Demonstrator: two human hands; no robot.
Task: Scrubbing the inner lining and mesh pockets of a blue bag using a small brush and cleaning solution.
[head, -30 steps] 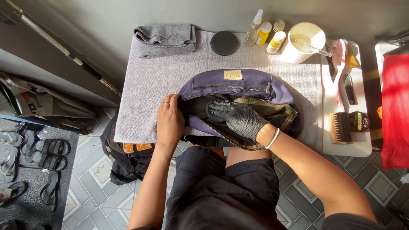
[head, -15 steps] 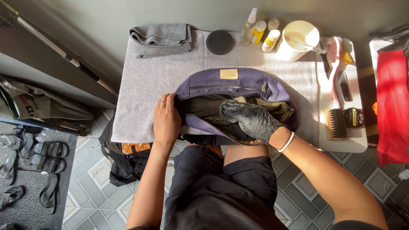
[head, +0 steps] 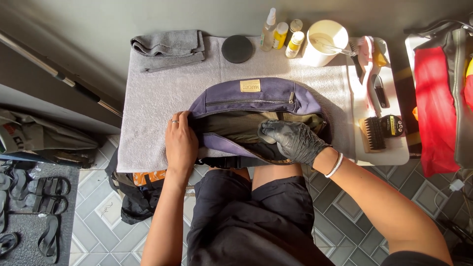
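A soft, floppy purple fabric waist bag (head: 256, 106) lies at frame centre on the grey towel (head: 152, 98), bare left hand (head: 181, 144) clamping its open edge, black-gloved right hand (head: 294, 140) pressing inside, fingers curled.

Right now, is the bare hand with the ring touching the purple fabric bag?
Touching. The head view shows the left hand pressed flat on the purple fabric bag's open edge.

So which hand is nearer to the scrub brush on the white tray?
Right. The gloved right hand rests inside the open purple bag, toward the scrub brush side. The bare left hand grips the bag's far edge, well away from it.
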